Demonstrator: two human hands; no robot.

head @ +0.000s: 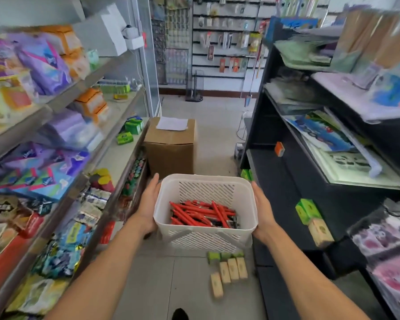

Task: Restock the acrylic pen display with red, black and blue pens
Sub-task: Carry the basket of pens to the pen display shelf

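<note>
- A white slotted basket [205, 188] is carried in a shop aisle, held between both hands at waist height above the tiled floor [189, 280].
- The left hand [148, 204] is pressed flat against the basket's left wall, fingers straight; its grip is open, by pressure only.
- The right hand [263, 209] is laid against the right wall in the same way, fingers extended, grip open.
- Red pens [201, 214] are heaped on the basket's bottom, with a few dark pens [233, 221] partly seen beneath them.
- A cardboard box [171, 146] is standing on the floor just beyond the basket.
- Small tan and green packets [229, 266] are lying on the floor below the basket.
- Stocked shelves [56, 135] are seen on the left and a black rack [286, 181] on the right.
</note>
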